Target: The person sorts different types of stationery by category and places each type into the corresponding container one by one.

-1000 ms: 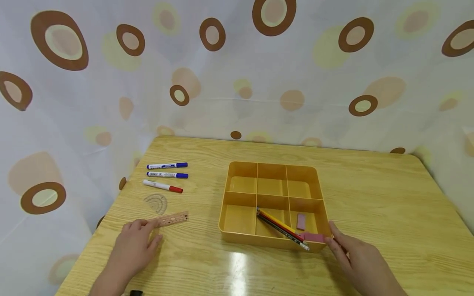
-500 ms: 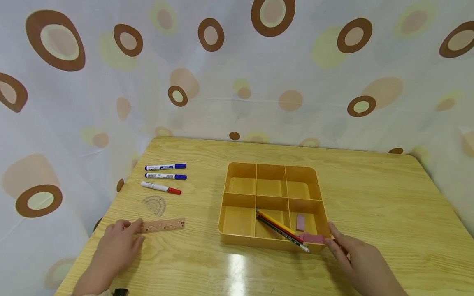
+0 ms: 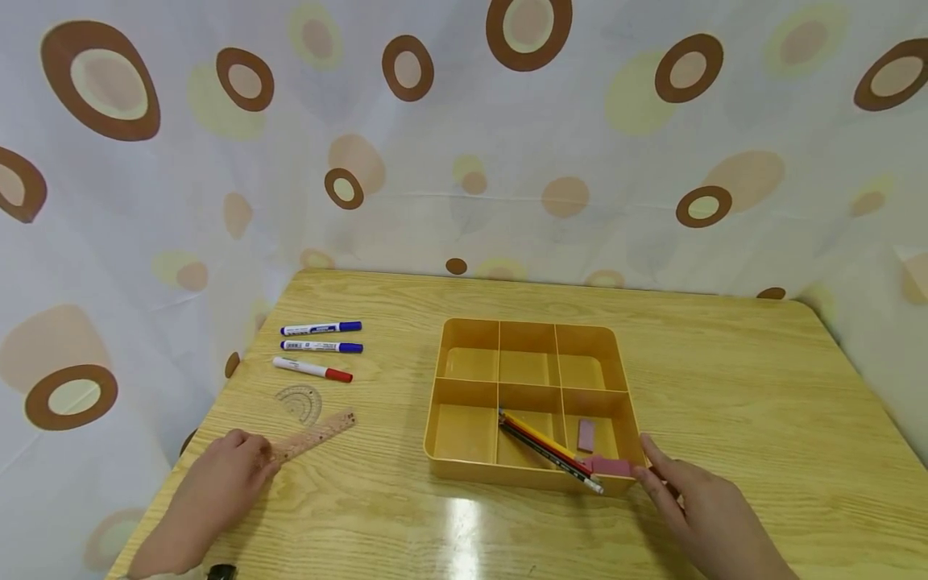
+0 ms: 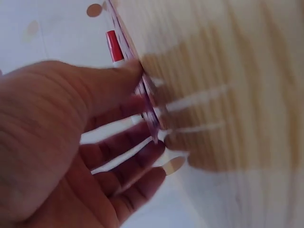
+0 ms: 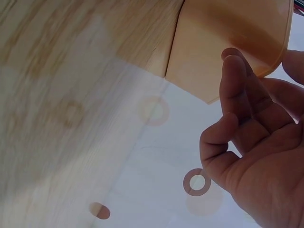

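Observation:
In the head view my left hand (image 3: 226, 477) pinches the near end of a translucent pink ruler (image 3: 315, 435) at the table's left side. The left wrist view shows the ruler (image 4: 151, 111) edge-on between thumb and fingers, close over the wood. My right hand (image 3: 706, 503) holds the front right corner of a yellow-orange compartment tray (image 3: 464, 469); in the right wrist view its fingertips meet the outer wall (image 5: 204, 52). Several pencils (image 3: 545, 441) lean across the front middle and right compartments. Pink erasers (image 3: 586, 436) lie in the front right one.
Beyond the ruler lie a clear protractor (image 3: 300, 403), a red-capped marker (image 3: 312, 369) and two blue-capped markers (image 3: 321, 346). A spotted curtain (image 3: 464, 145) borders the wooden table (image 3: 739, 387) at the back and sides.
My left hand has drawn the ruler left and toward me, away from the protractor, and its far end now angles toward the back. The right hand stays at the tray corner.

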Tool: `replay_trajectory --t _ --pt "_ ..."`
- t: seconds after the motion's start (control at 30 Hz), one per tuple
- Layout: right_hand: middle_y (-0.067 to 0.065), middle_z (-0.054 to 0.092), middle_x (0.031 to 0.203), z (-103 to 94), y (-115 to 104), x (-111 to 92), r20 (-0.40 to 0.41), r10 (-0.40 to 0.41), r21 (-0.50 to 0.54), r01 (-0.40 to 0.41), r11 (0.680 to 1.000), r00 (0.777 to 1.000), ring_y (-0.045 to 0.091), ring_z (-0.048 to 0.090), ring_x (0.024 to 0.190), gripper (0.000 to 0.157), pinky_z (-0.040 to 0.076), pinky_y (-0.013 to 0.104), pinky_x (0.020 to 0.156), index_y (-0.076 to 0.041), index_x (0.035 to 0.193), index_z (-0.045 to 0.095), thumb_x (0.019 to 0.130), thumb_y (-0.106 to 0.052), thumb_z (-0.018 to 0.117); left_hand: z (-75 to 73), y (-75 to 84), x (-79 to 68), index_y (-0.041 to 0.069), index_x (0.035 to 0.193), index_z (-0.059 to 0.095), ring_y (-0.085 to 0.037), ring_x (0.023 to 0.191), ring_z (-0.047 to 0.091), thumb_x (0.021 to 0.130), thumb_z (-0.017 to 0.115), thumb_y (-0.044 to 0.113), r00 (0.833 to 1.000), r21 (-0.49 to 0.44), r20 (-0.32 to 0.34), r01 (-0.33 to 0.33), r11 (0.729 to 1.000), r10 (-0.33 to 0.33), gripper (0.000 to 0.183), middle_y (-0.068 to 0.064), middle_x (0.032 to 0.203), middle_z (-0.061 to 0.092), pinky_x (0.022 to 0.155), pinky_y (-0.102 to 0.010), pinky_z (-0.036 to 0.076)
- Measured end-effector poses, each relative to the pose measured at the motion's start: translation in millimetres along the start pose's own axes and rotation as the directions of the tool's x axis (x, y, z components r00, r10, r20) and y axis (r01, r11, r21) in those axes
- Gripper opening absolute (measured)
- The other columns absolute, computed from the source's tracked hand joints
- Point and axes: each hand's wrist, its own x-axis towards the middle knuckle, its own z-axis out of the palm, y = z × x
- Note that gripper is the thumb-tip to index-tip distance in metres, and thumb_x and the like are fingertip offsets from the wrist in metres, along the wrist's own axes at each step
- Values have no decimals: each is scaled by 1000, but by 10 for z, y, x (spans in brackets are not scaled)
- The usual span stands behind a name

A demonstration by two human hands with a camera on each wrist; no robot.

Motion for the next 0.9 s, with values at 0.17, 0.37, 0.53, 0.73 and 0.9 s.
replay_trajectory --t 0.17,0.37,0.53,0.73,0.9 --pt "4 71 104 4 6 1 -10 -4 3 4 1000 1000 8 50 70 50 42 24 60 -4 138 52 99 -35 54 -6 9 0 11 89 66 -16 75 58 84 75 25 997 43 15 -74 996 73 17 1 83 58 69 -39 51" --pt "8 71 110 16 23 0 -51 -35 -1 35 999 998 3 53 71 48 46 25 61 -2 136 54 99 -33 56 -7 71 4 7 92 66 -13 72 58 87 71 23 995 55 2 -97 994 98 17 1 81 60 67 -38 51" --pt "8 70 112 18 23 -4 -23 -10 -2 10 1000 1000 7 55 74 50 47 26 62 -4 138 52 99 -35 55 -7 128 8 7 92 67 -10 67 55 87 72 22 985 55 -87 -147 988 152 16 4 76 61 63 -35 50" --pt "12 68 118 19 18 -11 -4 10 8 -10 1000 1000 11 57 79 52 48 29 65 -4 140 50 100 -38 53 -2 164 57 6 93 68 -7 66 52 79 77 20 930 63 -255 -257 964 265 22 3 77 61 59 -31 48" --pt "12 67 119 25 22 -20 -17 3 11 -3 1000 1000 12 56 79 52 48 30 65 -5 140 51 100 -38 53 -2 223 127 6 89 69 -13 66 56 80 75 22 840 67 -392 -380 923 374 20 2 76 63 62 -37 49"
